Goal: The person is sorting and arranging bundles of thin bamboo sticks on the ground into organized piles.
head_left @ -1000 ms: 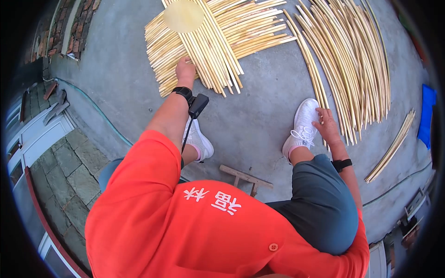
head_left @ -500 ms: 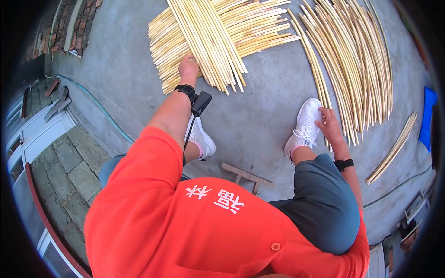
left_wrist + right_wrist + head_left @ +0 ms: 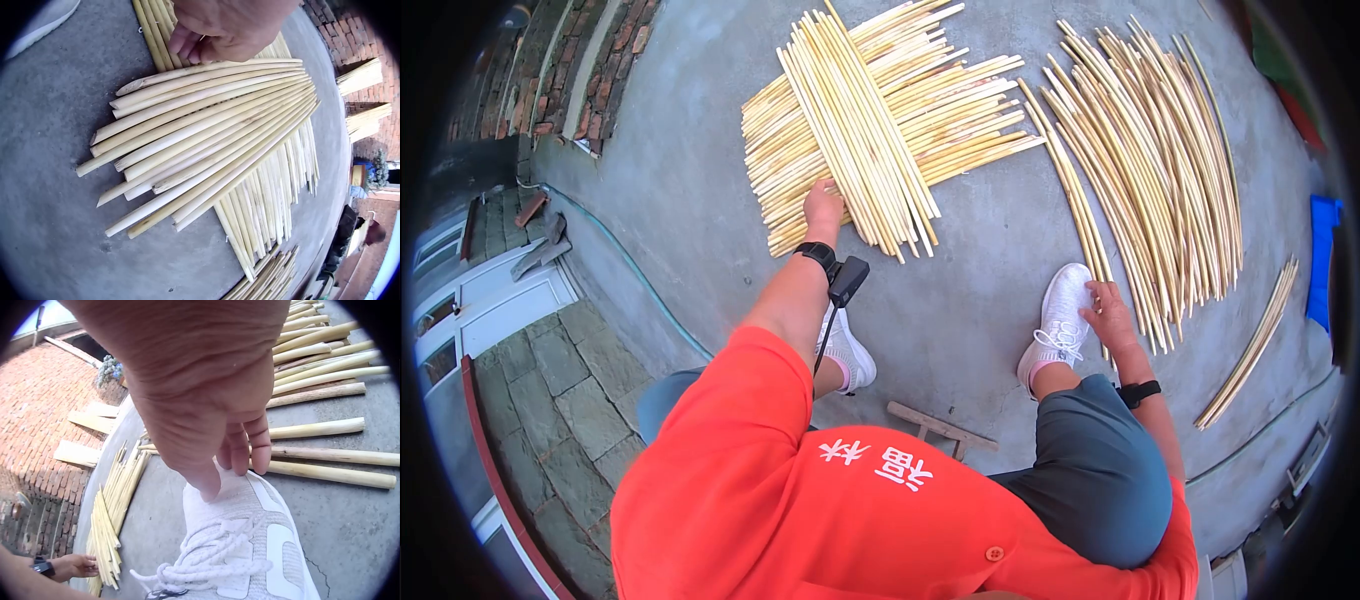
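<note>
A narrow layer of pale peeled sticks [image 3: 865,140] lies crosswise over a wider layer of similar sticks [image 3: 990,112] on the ground. At the near left edge of the crossing is my left hand [image 3: 823,205]. In the left wrist view its fingers [image 3: 182,41] are curled, with the thumb right by the outermost upper stick; I cannot tell whether they pinch one. My right hand [image 3: 1110,318] hangs loosely over the toe of a white shoe [image 3: 1060,315], its fingertips close to the ends of a few separate long sticks [image 3: 1075,195].
A large fanned pile of sticks [image 3: 1160,170] spreads at the right, with a small bundle [image 3: 1250,345] farther out. A wooden stool [image 3: 940,428] sits between the legs. Blue material [image 3: 1322,260] lies at the far right, and a thin hose [image 3: 625,260] runs along the left.
The head view has tilted up, so the stick piles appear lower. A pale round patch over the far sticks is gone. Both hands keep nearly the same places beside the sticks and shoe.
</note>
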### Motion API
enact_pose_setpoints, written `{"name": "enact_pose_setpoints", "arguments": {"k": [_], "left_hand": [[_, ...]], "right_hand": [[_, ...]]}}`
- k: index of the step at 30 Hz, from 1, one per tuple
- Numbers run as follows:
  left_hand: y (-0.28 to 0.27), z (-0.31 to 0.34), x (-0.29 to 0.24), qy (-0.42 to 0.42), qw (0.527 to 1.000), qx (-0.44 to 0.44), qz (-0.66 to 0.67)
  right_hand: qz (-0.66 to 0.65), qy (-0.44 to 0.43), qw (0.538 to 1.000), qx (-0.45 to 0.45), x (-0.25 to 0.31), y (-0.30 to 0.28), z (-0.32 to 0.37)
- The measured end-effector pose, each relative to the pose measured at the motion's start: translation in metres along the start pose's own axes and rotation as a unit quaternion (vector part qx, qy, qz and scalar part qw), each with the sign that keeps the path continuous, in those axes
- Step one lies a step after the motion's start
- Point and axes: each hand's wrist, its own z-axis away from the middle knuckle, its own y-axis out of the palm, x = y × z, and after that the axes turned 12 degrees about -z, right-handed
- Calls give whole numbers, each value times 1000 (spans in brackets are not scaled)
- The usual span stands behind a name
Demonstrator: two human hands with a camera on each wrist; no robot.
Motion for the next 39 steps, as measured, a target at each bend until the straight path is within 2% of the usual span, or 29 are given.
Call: {"name": "enact_pose_setpoints", "arguments": {"k": [2, 3, 5, 9, 13, 14, 16, 17, 18, 19, 20, 21, 22, 24, 26, 27, 29, 30, 31, 32, 35, 36, 39], "left_hand": [[-5, 2, 0, -27, 998, 26, 50], [-2, 2, 3, -27, 998, 25, 50], [2, 0, 9, -20, 998, -30, 53], [-7, 9, 2, -36, 998, 6, 43], [2, 6, 8, -18, 1000, -16, 18], [0, 5, 6, -18, 1000, -5, 14], [-4, 12, -5, -32, 997, -70, 1], [32, -31, 31, -18, 992, -121, 5], [-5, 14, -19, -8, 993, -95, 69], [-10, 24, -37, 38, 990, -88, 105], [-12, 36, -51, 149, 980, -110, 72], [-12, 54, -72, 248, 963, -81, 72], [-13, 72, -90, 340, 936, -57, 72], [-17, 113, -128, 487, 872, 45, 15], [4, 136, -143, 588, 799, 117, -52], [9, 147, -151, 591, 796, 117, -51], [18, 162, -160, 600, 755, 173, -200], [25, 162, -157, 600, 754, 174, -201], [32, 164, -154, 616, 728, 153, -258], [37, 164, -150, 628, 699, 131, -314], [27, 166, -155, 622, 694, 172, -319], [23, 166, -157, 622, 693, 171, -321], [17, 168, -165, 607, 691, 212, -330]], "right_hand": [[0, -6, 1000, -3, 0, -1, 0], [-5, -7, 1000, -4, 0, -1, 1], [-10, -9, 1000, -7, -2, 0, 1], [-17, -32, 999, -21, -8, -1, 0], [-9, -37, 998, -47, -16, -6, -2], [9, -59, 994, -87, -20, -8, -4], [30, -76, 981, -178, -21, -19, -5], [47, -75, 972, -217, -30, -27, -8], [80, -56, 965, -242, -18, -40, -5], [101, -82, 950, -285, -43, -45, -11], [117, -75, 944, -299, -50, -55, -15], [135, -58, 939, -310, -51, -65, -17], [151, -46, 935, -319, -50, -72, -19], [204, -29, 924, -323, -55, -80, -23], [285, 3, 918, -274, -58, -79, -26], [292, 0, 925, -244, -60, -73, -26], [298, -2, 931, -212, -54, -59, -19], [311, -10, 934, -175, -46, -50, -11], [324, -19, 936, -137, -41, -43, -4], [323, -18, 937, -136, -41, -37, 1], [287, -55, 952, -95, -48, -22, 7], [285, -55, 952, -96, -47, -24, 6], [208, -83, 954, -198, -48, -42, -8]]}}
